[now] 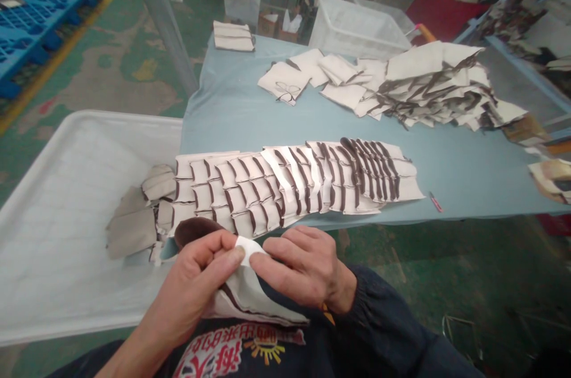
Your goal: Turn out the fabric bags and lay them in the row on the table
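My left hand (191, 277) is closed, thumb and finger pinching a cream fabric piece (254, 292) with dark brown inner layers, held in front of my body. A small white strip (247, 249) lies at its upper edge, between the fingers of both hands. My right hand (298, 262) is closed too, its thumb and forefinger pinching the strip's right end. Something orange (329, 314) shows under my right wrist; its kind is hidden. Just beyond my hands, overlapping cream pieces with brown edges (241, 194) lie in long rows, several white strips (297, 173) across them.
A white plastic tub (53, 164) stands left, with several fabric pieces (131, 223) at its edge. On the blue-covered table (223, 110) are eyeglasses (288, 91), a large fabric pile (437, 87), a small stack (233, 36) and a pink tool (436, 202). A clear bin (357, 27) stands behind.
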The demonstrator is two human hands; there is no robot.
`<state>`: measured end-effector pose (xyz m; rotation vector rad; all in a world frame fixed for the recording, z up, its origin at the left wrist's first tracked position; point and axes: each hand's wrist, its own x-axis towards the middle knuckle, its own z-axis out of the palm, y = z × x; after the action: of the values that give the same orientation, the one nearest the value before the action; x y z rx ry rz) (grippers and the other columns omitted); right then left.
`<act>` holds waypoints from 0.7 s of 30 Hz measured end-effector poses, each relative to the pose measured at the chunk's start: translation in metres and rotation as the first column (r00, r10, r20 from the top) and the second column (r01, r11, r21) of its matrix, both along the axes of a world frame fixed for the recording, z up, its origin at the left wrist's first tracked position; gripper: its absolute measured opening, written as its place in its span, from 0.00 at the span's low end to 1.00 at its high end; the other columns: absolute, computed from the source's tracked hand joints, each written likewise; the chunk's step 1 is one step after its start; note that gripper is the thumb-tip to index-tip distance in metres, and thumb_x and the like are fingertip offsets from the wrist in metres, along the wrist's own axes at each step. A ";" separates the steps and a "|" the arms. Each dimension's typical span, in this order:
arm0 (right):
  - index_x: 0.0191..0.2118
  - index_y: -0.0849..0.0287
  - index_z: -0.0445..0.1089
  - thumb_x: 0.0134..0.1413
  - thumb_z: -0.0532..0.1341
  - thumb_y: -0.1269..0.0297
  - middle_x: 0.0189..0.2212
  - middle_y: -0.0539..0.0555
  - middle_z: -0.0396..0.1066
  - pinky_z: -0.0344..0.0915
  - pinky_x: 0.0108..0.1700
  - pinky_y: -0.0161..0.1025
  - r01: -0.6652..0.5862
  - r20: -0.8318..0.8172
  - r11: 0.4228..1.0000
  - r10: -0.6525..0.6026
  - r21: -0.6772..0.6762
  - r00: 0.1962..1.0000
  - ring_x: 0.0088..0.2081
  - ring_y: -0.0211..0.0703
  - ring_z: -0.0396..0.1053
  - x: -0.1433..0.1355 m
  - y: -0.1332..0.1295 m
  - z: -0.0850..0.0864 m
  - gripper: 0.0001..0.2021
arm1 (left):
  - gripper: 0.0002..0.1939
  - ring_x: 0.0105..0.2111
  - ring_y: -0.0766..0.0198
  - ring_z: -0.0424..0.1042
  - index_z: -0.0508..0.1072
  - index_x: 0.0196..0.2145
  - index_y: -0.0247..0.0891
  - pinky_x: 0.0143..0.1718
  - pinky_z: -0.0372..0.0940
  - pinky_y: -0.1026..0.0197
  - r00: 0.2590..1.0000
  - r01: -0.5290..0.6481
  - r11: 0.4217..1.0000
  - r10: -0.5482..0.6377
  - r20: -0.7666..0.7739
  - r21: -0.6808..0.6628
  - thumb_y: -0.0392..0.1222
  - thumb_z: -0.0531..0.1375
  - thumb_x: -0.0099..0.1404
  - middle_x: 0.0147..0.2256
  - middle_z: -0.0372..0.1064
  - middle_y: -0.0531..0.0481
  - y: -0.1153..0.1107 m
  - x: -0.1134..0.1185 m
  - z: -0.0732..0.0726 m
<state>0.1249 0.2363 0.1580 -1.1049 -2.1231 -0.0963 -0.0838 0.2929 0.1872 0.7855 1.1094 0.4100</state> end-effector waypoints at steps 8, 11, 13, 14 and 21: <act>0.66 0.56 0.72 0.74 0.65 0.49 0.29 0.45 0.77 0.62 0.29 0.38 -0.158 -0.493 0.917 -0.047 -0.366 0.869 0.24 0.39 0.68 -0.004 -0.011 -0.022 0.24 | 0.19 0.22 0.69 0.57 0.77 0.27 0.39 0.24 0.53 0.68 0.975 0.097 0.930 -0.017 -0.221 0.356 0.57 0.73 0.61 0.21 0.61 0.59 -0.001 -0.005 0.008; 0.58 0.57 0.77 0.73 0.65 0.41 0.28 0.45 0.75 0.67 0.33 0.38 -0.240 -0.562 0.799 -0.143 -0.551 0.815 0.26 0.40 0.69 -0.002 -0.010 -0.028 0.24 | 0.19 0.21 0.68 0.59 0.77 0.26 0.41 0.22 0.53 0.66 0.961 0.161 0.879 -0.037 -0.274 0.448 0.57 0.69 0.65 0.20 0.61 0.59 0.001 -0.009 0.010; 0.53 0.57 0.79 0.71 0.65 0.35 0.40 0.56 0.83 0.75 0.47 0.46 -0.186 -0.556 0.857 -0.133 -0.480 0.821 0.41 0.49 0.79 -0.003 -0.005 -0.027 0.27 | 0.18 0.21 0.68 0.59 0.78 0.26 0.41 0.22 0.53 0.66 0.955 0.205 0.854 -0.068 -0.289 0.478 0.57 0.68 0.66 0.20 0.61 0.58 0.002 -0.009 0.012; 0.54 0.57 0.79 0.71 0.65 0.32 0.50 0.62 0.84 0.76 0.56 0.52 -0.164 -0.566 0.886 -0.126 -0.434 0.814 0.51 0.55 0.80 -0.003 -0.002 -0.025 0.30 | 0.18 0.21 0.68 0.58 0.79 0.26 0.41 0.23 0.52 0.66 0.952 0.224 0.844 -0.084 -0.294 0.487 0.56 0.68 0.66 0.20 0.61 0.58 0.002 -0.010 0.012; 0.53 0.57 0.79 0.73 0.63 0.34 0.42 0.55 0.82 0.76 0.50 0.45 -0.420 -0.756 0.751 -0.159 -0.510 0.635 0.43 0.47 0.79 -0.013 0.013 -0.012 0.28 | 0.19 0.21 0.67 0.58 0.81 0.26 0.41 0.22 0.52 0.64 0.941 0.272 0.817 -0.115 -0.319 0.509 0.56 0.67 0.67 0.20 0.62 0.57 0.000 -0.011 0.013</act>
<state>0.1120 0.2489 0.1462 -1.0517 -1.4064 1.1137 -0.0951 0.2929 0.1999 1.4942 1.1643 0.4596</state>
